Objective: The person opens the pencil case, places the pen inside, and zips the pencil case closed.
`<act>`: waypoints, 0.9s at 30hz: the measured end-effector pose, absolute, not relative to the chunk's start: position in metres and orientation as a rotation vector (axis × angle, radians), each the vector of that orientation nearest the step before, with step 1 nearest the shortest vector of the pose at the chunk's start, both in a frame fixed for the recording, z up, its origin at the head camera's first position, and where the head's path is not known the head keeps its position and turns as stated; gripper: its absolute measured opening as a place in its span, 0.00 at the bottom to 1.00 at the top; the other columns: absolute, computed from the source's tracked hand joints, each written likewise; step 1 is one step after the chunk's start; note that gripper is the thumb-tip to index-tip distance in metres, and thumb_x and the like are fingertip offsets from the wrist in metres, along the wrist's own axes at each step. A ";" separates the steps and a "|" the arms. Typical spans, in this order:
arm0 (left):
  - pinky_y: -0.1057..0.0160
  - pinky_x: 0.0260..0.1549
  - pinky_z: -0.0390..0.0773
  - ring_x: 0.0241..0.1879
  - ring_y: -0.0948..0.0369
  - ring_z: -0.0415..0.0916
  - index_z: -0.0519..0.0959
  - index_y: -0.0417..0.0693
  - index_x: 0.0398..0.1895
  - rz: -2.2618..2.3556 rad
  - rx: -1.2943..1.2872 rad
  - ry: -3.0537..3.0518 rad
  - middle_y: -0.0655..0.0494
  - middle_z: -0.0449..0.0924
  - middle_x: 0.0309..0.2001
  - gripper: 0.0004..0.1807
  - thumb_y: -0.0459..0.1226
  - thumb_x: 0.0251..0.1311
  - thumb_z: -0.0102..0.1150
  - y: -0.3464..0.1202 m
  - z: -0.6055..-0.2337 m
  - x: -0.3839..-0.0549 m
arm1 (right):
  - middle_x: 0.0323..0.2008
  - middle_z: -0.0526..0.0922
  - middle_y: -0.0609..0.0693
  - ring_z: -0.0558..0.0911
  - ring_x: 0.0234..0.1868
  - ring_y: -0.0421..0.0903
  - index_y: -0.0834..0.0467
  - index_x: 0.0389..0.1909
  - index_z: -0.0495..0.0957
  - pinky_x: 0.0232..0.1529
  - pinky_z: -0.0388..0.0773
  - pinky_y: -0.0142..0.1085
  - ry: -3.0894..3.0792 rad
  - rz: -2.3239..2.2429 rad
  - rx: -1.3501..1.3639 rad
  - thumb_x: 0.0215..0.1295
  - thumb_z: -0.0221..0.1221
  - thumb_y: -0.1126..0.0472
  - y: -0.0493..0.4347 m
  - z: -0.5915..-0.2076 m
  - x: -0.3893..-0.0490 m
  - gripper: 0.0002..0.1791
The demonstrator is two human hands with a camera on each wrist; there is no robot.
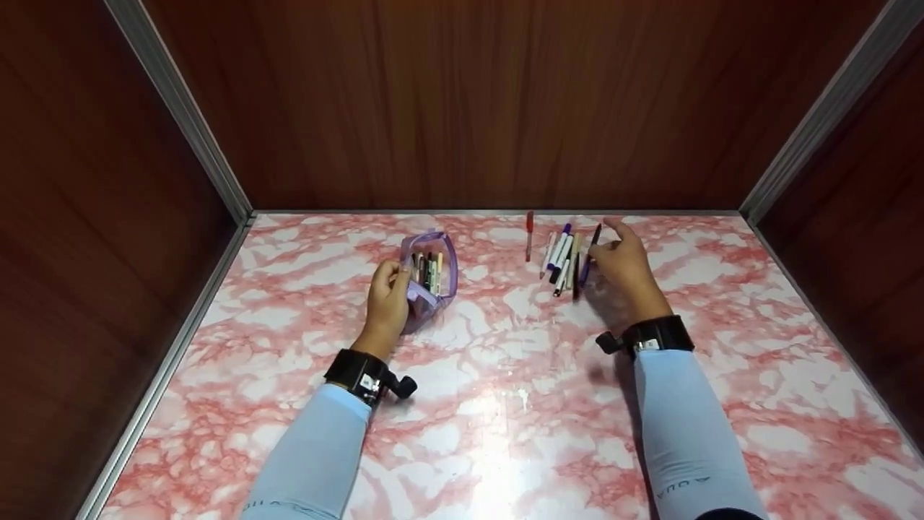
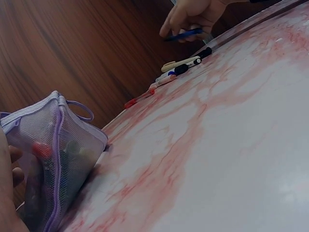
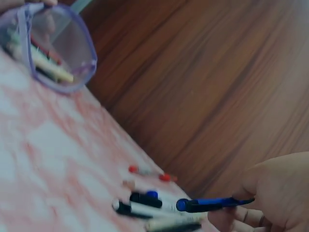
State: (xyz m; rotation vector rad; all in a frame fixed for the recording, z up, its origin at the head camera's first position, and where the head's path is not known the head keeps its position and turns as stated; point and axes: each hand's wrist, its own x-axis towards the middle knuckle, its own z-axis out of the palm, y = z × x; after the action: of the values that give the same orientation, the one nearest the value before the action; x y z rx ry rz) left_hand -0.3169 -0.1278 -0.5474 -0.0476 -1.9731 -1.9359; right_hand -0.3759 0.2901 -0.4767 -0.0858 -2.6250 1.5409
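My left hand [image 1: 388,297] grips the near edge of a purple mesh pencil case [image 1: 453,271]. The case's mouth gapes, and several pens and markers [image 1: 427,273] lie inside. Over on the right, my right hand [image 1: 622,263] pinches a dark blue pen [image 3: 217,204] between thumb and fingers, just right of a loose pile. That pile of markers and pens [image 1: 561,258] has white, cream and black barrels, some with blue or black caps. Left of it lies a red-capped pen [image 1: 529,235] with a clear barrel.
Pink and white marbled tabletop [image 1: 491,375] stretches under both arms. Dark wood-grain panels [image 1: 498,108] wall in the back and both sides, with metal strips [image 1: 189,108] at the corners. Each wrist wears a black camera strap [image 1: 657,334].
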 end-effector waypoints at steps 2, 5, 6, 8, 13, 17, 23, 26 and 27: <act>0.67 0.43 0.83 0.48 0.53 0.85 0.77 0.36 0.47 -1.941 -0.050 -1.982 0.38 0.81 0.53 0.09 0.35 0.86 0.54 -0.127 -0.547 -0.317 | 0.33 0.84 0.43 0.84 0.30 0.37 0.56 0.91 0.59 0.30 0.81 0.29 -2.591 1.552 -0.074 0.74 0.61 0.65 0.285 -0.472 -0.376 0.46; 0.67 0.42 0.84 0.47 0.55 0.84 0.77 0.37 0.48 -1.941 -0.049 -2.000 0.39 0.81 0.53 0.10 0.37 0.86 0.54 -0.127 -0.547 -0.318 | 0.34 0.84 0.42 0.88 0.31 0.38 0.53 0.92 0.57 0.34 0.85 0.31 -2.552 1.644 -0.070 0.74 0.62 0.65 0.276 -0.467 -0.375 0.47; 0.66 0.42 0.84 0.48 0.55 0.84 0.77 0.37 0.48 -1.940 -0.049 -2.003 0.39 0.81 0.53 0.10 0.37 0.86 0.54 -0.128 -0.547 -0.318 | 0.34 0.85 0.42 0.89 0.32 0.40 0.52 0.92 0.58 0.35 0.86 0.32 -2.543 1.676 -0.071 0.74 0.63 0.65 0.273 -0.465 -0.375 0.47; 0.66 0.44 0.85 0.50 0.52 0.85 0.77 0.38 0.47 -1.936 -0.044 -2.009 0.39 0.81 0.55 0.10 0.37 0.86 0.54 -0.129 -0.547 -0.317 | 0.36 0.85 0.42 0.90 0.34 0.42 0.50 0.92 0.59 0.38 0.89 0.34 -2.524 1.736 -0.080 0.75 0.63 0.65 0.266 -0.464 -0.374 0.46; 0.65 0.46 0.84 0.57 0.42 0.86 0.77 0.38 0.48 -1.931 -0.035 -2.010 0.38 0.80 0.57 0.10 0.37 0.86 0.55 -0.131 -0.547 -0.317 | 0.40 0.83 0.45 0.86 0.35 0.43 0.50 0.90 0.64 0.40 0.87 0.35 -2.496 1.836 -0.063 0.76 0.63 0.65 0.242 -0.462 -0.373 0.43; 0.67 0.44 0.84 0.52 0.48 0.86 0.78 0.38 0.47 -1.934 -0.039 -2.001 0.41 0.80 0.54 0.09 0.37 0.86 0.55 -0.132 -0.547 -0.318 | 0.41 0.82 0.49 0.88 0.35 0.43 0.52 0.89 0.65 0.44 0.91 0.40 -2.498 1.864 0.008 0.77 0.65 0.65 0.216 -0.461 -0.374 0.42; 0.68 0.39 0.81 0.42 0.61 0.81 0.77 0.36 0.47 -1.948 -0.061 -1.980 0.44 0.79 0.48 0.10 0.35 0.85 0.53 -0.130 -0.549 -0.319 | 0.33 0.87 0.45 0.92 0.29 0.42 0.59 0.83 0.66 0.35 0.91 0.35 -2.410 1.944 0.090 0.72 0.67 0.69 0.172 -0.465 -0.377 0.39; 0.68 0.41 0.83 0.47 0.54 0.85 0.76 0.33 0.48 -1.957 -0.059 -1.977 0.39 0.80 0.53 0.12 0.36 0.86 0.53 -0.130 -0.549 -0.318 | 0.29 0.88 0.44 0.93 0.28 0.43 0.62 0.80 0.64 0.31 0.89 0.32 -2.332 2.030 0.148 0.70 0.67 0.73 0.151 -0.472 -0.377 0.39; 0.68 0.41 0.84 0.49 0.50 0.87 0.76 0.32 0.49 -1.959 -0.060 -1.979 0.37 0.80 0.55 0.12 0.37 0.86 0.54 -0.130 -0.548 -0.318 | 0.28 0.88 0.44 0.93 0.28 0.45 0.62 0.79 0.63 0.32 0.89 0.33 -2.312 2.052 0.164 0.70 0.67 0.74 0.145 -0.474 -0.377 0.39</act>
State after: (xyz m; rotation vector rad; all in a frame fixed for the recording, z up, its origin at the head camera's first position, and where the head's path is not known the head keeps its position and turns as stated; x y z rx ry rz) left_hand -0.3179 -0.1295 -0.5482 -0.0596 -1.9785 -1.9592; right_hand -0.3770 0.1446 -0.4741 0.1638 -2.3115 2.0515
